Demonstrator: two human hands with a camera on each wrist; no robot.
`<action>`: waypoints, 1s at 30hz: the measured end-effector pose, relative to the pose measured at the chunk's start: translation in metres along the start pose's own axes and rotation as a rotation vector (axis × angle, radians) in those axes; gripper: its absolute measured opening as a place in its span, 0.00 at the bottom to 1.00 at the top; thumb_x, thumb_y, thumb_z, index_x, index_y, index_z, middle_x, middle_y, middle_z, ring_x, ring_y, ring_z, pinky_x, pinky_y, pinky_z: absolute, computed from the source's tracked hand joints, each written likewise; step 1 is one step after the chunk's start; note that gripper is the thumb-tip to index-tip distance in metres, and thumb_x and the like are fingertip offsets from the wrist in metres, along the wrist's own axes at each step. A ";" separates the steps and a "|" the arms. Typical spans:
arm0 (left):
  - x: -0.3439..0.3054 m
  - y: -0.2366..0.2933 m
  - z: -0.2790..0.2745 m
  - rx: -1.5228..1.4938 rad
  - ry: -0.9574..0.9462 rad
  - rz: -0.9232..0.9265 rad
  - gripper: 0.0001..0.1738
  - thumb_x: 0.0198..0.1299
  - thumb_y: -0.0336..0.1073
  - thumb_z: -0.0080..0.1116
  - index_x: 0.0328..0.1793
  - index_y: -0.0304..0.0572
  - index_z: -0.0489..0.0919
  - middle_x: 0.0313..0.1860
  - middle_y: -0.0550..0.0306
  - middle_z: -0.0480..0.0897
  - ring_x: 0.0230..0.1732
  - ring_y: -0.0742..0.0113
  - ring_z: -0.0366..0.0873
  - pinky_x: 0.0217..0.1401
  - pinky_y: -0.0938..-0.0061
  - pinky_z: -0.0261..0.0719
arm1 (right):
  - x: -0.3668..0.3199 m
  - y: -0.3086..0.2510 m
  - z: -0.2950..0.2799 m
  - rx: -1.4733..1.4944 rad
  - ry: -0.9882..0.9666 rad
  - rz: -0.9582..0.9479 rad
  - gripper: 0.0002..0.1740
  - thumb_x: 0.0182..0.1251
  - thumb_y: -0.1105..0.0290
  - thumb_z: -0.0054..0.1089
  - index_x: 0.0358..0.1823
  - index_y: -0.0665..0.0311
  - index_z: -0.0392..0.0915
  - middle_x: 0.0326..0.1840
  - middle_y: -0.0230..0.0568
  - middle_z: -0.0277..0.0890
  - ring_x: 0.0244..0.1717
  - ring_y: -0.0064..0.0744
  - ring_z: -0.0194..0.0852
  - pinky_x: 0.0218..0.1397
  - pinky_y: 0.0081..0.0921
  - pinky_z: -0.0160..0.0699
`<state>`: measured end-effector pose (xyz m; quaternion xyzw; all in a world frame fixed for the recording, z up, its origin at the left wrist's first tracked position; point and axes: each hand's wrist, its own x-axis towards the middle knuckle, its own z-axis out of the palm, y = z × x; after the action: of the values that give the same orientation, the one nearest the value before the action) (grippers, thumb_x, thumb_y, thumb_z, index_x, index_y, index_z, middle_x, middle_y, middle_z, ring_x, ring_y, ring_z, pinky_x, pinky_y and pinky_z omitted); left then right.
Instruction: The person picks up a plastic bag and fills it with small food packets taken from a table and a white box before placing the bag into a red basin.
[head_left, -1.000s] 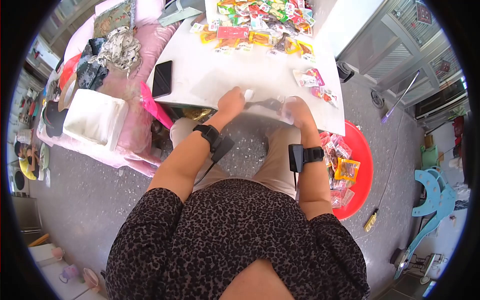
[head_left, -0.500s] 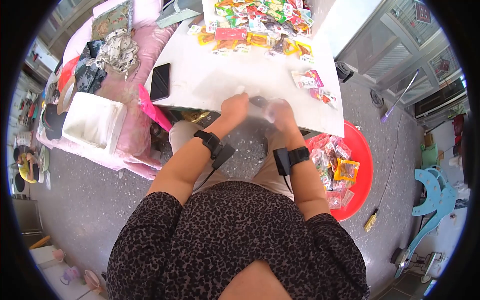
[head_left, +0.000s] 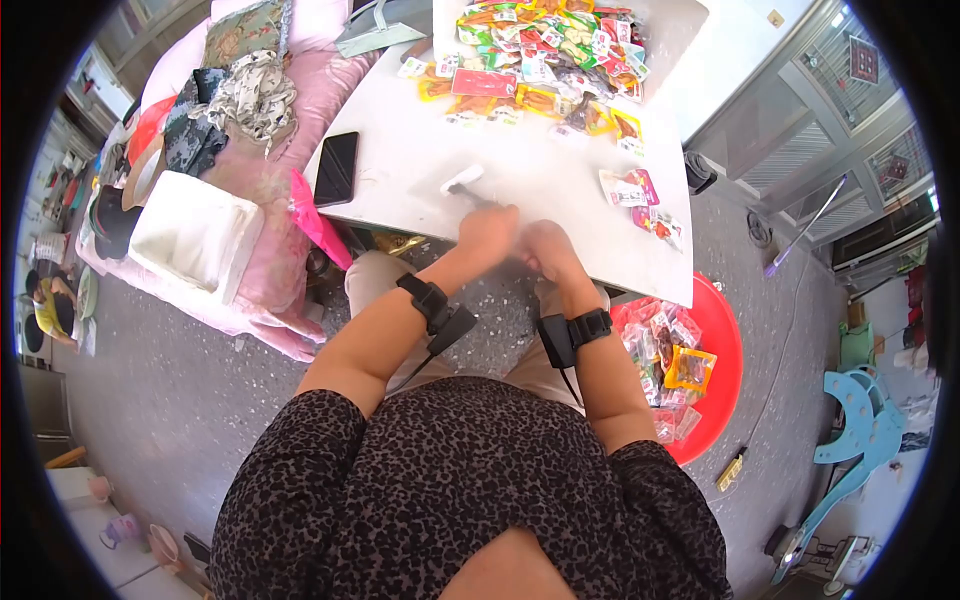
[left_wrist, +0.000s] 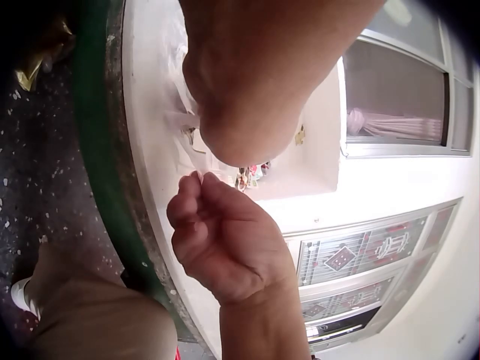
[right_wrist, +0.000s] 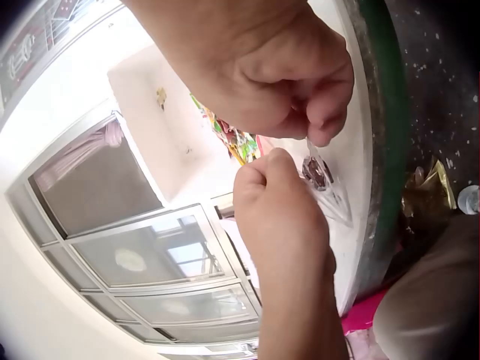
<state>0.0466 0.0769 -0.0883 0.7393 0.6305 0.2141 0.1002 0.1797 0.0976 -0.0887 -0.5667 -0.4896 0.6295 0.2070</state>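
Observation:
A clear plastic packet with something dark inside [right_wrist: 318, 174] is between the two hands, near the table's front edge. In the head view the packet [head_left: 464, 188] sticks out past my left hand [head_left: 488, 232], toward the far side of the table. My left hand pinches it from the side, fingers curled. Close beside it, my right hand [head_left: 550, 250] pinches the packet's edge; its fingertips [left_wrist: 192, 182] show in the left wrist view. The left fingers are mostly hidden behind the back of that hand.
Several colourful snack packets [head_left: 545, 45] are heaped at the table's back, two more [head_left: 630, 187] near its right edge. A phone [head_left: 337, 168] lies at the table's left. A red basin of packets [head_left: 728, 370] stands at the right. The pink-covered bed [head_left: 315, 110] adjoins the left.
The hands have come together; a second ago they were apart with the packet stretched between them. The right hand moved left and nearer the body, and the packet now points away from the body.

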 end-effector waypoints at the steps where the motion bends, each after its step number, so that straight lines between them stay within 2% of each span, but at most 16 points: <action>1: -0.002 0.001 -0.001 -0.020 -0.006 0.014 0.08 0.48 0.34 0.40 0.28 0.42 0.70 0.28 0.49 0.75 0.33 0.51 0.72 0.33 0.61 0.68 | 0.009 0.006 -0.001 0.019 0.050 -0.121 0.06 0.46 0.70 0.50 0.18 0.65 0.70 0.23 0.43 0.70 0.29 0.41 0.67 0.33 0.33 0.65; 2: -0.003 0.002 -0.001 -0.039 -0.014 0.028 0.08 0.48 0.34 0.40 0.28 0.43 0.70 0.29 0.49 0.75 0.33 0.51 0.72 0.33 0.61 0.68 | 0.023 0.016 -0.002 0.039 0.100 -0.240 0.07 0.46 0.69 0.50 0.17 0.65 0.70 0.23 0.43 0.70 0.28 0.43 0.66 0.34 0.34 0.65; 4: -0.002 -0.002 0.005 -0.057 0.072 0.089 0.09 0.49 0.35 0.38 0.26 0.43 0.71 0.26 0.50 0.75 0.31 0.53 0.72 0.31 0.63 0.68 | 0.051 0.033 0.000 0.133 0.142 -0.421 0.05 0.48 0.72 0.47 0.22 0.67 0.68 0.22 0.42 0.68 0.25 0.39 0.65 0.27 0.31 0.64; 5: -0.002 -0.004 0.007 -0.065 0.114 0.120 0.10 0.49 0.35 0.37 0.25 0.43 0.71 0.24 0.50 0.75 0.30 0.54 0.73 0.31 0.64 0.68 | 0.066 0.041 0.004 0.208 0.136 -0.483 0.05 0.50 0.74 0.45 0.27 0.69 0.66 0.21 0.40 0.66 0.21 0.33 0.65 0.21 0.25 0.63; 7: 0.001 -0.007 0.000 -0.072 0.021 0.058 0.08 0.48 0.35 0.39 0.27 0.43 0.71 0.27 0.50 0.74 0.33 0.53 0.72 0.33 0.62 0.68 | 0.080 0.043 0.005 0.024 0.196 -0.750 0.07 0.52 0.76 0.43 0.33 0.71 0.65 0.21 0.39 0.65 0.19 0.28 0.65 0.16 0.21 0.64; 8: 0.003 -0.009 -0.003 -0.077 -0.024 0.029 0.08 0.48 0.35 0.40 0.28 0.43 0.71 0.28 0.50 0.74 0.34 0.52 0.71 0.34 0.62 0.68 | 0.085 0.045 0.001 -0.244 0.260 -0.947 0.07 0.52 0.76 0.44 0.33 0.71 0.65 0.22 0.39 0.66 0.19 0.28 0.65 0.17 0.22 0.65; 10: 0.005 -0.017 0.006 -0.077 0.067 0.069 0.07 0.48 0.35 0.40 0.27 0.43 0.70 0.26 0.50 0.74 0.32 0.52 0.71 0.32 0.61 0.67 | 0.075 0.031 0.000 -0.685 0.362 -1.149 0.07 0.51 0.76 0.45 0.33 0.70 0.65 0.23 0.39 0.67 0.21 0.28 0.66 0.20 0.22 0.66; 12: 0.007 -0.026 0.017 -0.080 0.145 0.109 0.06 0.48 0.34 0.41 0.26 0.42 0.69 0.25 0.50 0.73 0.29 0.51 0.71 0.30 0.60 0.67 | 0.058 0.015 0.004 -1.012 0.437 -1.163 0.07 0.50 0.76 0.46 0.33 0.68 0.66 0.23 0.39 0.67 0.23 0.28 0.67 0.22 0.22 0.67; 14: 0.005 -0.035 0.025 -0.087 0.208 0.142 0.05 0.48 0.33 0.42 0.25 0.42 0.68 0.23 0.50 0.72 0.27 0.50 0.70 0.28 0.59 0.66 | 0.074 0.020 -0.001 -0.038 0.280 -0.752 0.08 0.49 0.76 0.46 0.32 0.67 0.66 0.22 0.38 0.68 0.22 0.27 0.67 0.20 0.19 0.65; 16: 0.006 -0.040 0.031 -0.099 0.237 0.156 0.04 0.47 0.32 0.43 0.25 0.41 0.68 0.21 0.49 0.71 0.25 0.49 0.69 0.26 0.59 0.65 | 0.073 0.005 -0.015 0.376 0.220 -0.451 0.08 0.48 0.75 0.47 0.32 0.67 0.67 0.21 0.38 0.68 0.21 0.26 0.68 0.18 0.17 0.63; 18: 0.007 -0.043 0.035 -0.100 0.250 0.167 0.04 0.47 0.32 0.44 0.24 0.41 0.67 0.20 0.49 0.71 0.24 0.49 0.69 0.25 0.59 0.65 | 0.084 -0.015 -0.042 0.335 0.335 -0.427 0.09 0.47 0.75 0.47 0.32 0.67 0.67 0.19 0.36 0.66 0.17 0.22 0.66 0.13 0.14 0.58; 20: 0.009 -0.045 0.038 -0.085 0.254 0.174 0.04 0.46 0.31 0.44 0.24 0.40 0.67 0.20 0.49 0.71 0.24 0.49 0.69 0.25 0.59 0.65 | 0.113 -0.024 -0.068 0.294 0.484 -0.414 0.09 0.48 0.71 0.50 0.31 0.67 0.68 0.27 0.41 0.70 0.22 0.29 0.69 0.19 0.19 0.65; 23: 0.010 -0.046 0.036 -0.122 0.231 0.179 0.03 0.45 0.31 0.46 0.24 0.40 0.68 0.19 0.49 0.71 0.24 0.50 0.69 0.25 0.60 0.65 | 0.177 -0.024 -0.113 -0.443 0.943 -0.456 0.20 0.44 0.65 0.54 0.37 0.71 0.66 0.33 0.51 0.71 0.33 0.40 0.72 0.32 0.28 0.70; 26: 0.011 -0.051 0.042 -0.153 0.262 0.231 0.03 0.44 0.31 0.47 0.24 0.40 0.68 0.19 0.50 0.71 0.23 0.51 0.69 0.25 0.60 0.65 | 0.184 -0.053 -0.126 -0.525 0.779 -0.212 0.26 0.41 0.63 0.54 0.41 0.74 0.63 0.40 0.62 0.68 0.46 0.52 0.66 0.49 0.33 0.64; 29: 0.012 -0.047 0.037 -0.175 0.345 0.294 0.04 0.42 0.30 0.45 0.19 0.41 0.66 0.16 0.51 0.68 0.20 0.52 0.68 0.22 0.61 0.63 | 0.197 -0.067 -0.125 -0.672 0.757 -0.189 0.28 0.42 0.62 0.53 0.42 0.74 0.61 0.41 0.60 0.69 0.45 0.50 0.67 0.47 0.34 0.66; 30: 0.012 -0.047 0.035 -0.166 0.323 0.286 0.03 0.43 0.30 0.46 0.21 0.41 0.67 0.17 0.51 0.69 0.21 0.52 0.68 0.23 0.61 0.64 | 0.200 -0.070 -0.124 -0.684 0.751 -0.176 0.27 0.42 0.62 0.53 0.42 0.74 0.61 0.41 0.59 0.69 0.45 0.50 0.67 0.47 0.33 0.66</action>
<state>0.0223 0.1018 -0.1368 0.7666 0.5072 0.3927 0.0273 0.2183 0.3388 -0.1161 -0.7455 -0.6054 0.1668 0.2236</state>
